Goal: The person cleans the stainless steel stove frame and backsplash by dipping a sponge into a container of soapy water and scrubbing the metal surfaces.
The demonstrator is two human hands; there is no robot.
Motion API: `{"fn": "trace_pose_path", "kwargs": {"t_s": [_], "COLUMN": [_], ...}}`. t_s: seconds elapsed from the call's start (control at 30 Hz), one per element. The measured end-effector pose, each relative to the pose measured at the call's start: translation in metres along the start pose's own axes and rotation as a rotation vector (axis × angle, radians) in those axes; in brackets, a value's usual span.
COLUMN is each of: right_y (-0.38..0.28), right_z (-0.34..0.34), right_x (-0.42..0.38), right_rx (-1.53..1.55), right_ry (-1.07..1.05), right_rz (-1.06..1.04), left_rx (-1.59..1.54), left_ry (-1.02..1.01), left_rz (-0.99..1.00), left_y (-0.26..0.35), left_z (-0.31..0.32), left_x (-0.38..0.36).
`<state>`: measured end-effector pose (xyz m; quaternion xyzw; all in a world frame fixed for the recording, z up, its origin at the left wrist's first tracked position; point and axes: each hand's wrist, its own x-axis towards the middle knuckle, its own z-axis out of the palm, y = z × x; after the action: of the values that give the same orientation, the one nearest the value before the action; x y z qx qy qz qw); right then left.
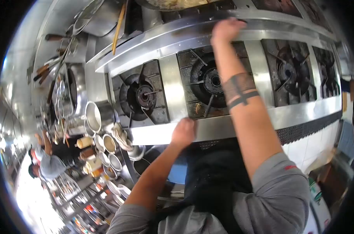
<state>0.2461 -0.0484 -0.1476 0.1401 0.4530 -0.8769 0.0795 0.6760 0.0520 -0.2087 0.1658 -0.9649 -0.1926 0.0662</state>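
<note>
My right hand (227, 30) reaches across the stove (173, 84) to the raised steel ledge (161, 46) behind the burners. Its fingers are closed and smeared by motion. Something small and dark shows at the fingertips, too blurred to name. Below that forearm sits a round black burner (214, 80) with its grate, where a few light scraps lie near the front. My left hand (183, 132) is closed in a fist at the steel front edge of the stove, between two burners, with nothing visible in it.
A pan of food (177, 4) stands beyond the ledge, with a wooden stick (119, 27) to its left. Pots (93, 116), a folded cloth (121, 136), small containers and a squeeze bottle (83, 142) crowd the left. Another person (50, 165) works farther left.
</note>
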Motion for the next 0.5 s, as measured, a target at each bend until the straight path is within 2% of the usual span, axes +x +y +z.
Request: {"fn": "trace_pose_path", "kwargs": {"t_s": [0.07,0.1,0.13,0.17,0.2,0.23,0.3,0.33,0.37,0.4,0.43,0.5], "right_y": [0.095,0.123,0.139,0.155,0.162,0.163,0.151,0.112,0.078,0.083,0.090,0.110], "right_z": [0.044,0.065,0.082,0.088,0.089,0.089,0.074,0.054,0.042,0.047,0.054,0.074], "right_x": [-0.052,-0.110,-0.164,-0.195,-0.200,-0.183,-0.120,-0.086,-0.064,-0.066,-0.071,-0.089], "right_rx": [-0.529,-0.569,-0.714,-0.691,-0.585,-0.580,-0.450,-0.489,-0.526,-0.530,-0.545,-0.569], "right_ry": [0.067,-0.102,-0.231,-0.349,-0.339,-0.303,-0.056,-0.003,0.043,0.044,0.074,0.146], "right_rz": [-0.374,-0.492,-0.320,-0.212,-0.195,-0.195,-0.363,-0.362,-0.363,-0.369,-0.400,-0.457], "left_rx": [-0.063,-0.120,-0.174,-0.224,0.018,0.020,-0.655,-0.660,-0.635,-0.610,-0.617,-0.293], "left_ry": [-0.003,-0.023,-0.147,-0.271,-0.030,-0.054,-0.473,-0.490,-0.419,-0.340,-0.343,-0.143], "left_rz": [0.001,-0.021,0.010,0.041,-0.103,-0.077,-0.178,-0.172,-0.210,-0.249,-0.244,0.172], "left_y": [-0.004,-0.004,-0.014,-0.028,-0.026,-0.035,-0.040,-0.035,-0.026,-0.022,-0.027,-0.035], "left_z": [-0.001,-0.005,0.002,0.016,0.065,0.051,0.025,0.013,0.003,0.001,0.015,0.037], "left_x": [-0.004,-0.004,-0.014,-0.028,-0.065,-0.058,-0.039,-0.032,-0.021,-0.015,-0.021,-0.032]}}
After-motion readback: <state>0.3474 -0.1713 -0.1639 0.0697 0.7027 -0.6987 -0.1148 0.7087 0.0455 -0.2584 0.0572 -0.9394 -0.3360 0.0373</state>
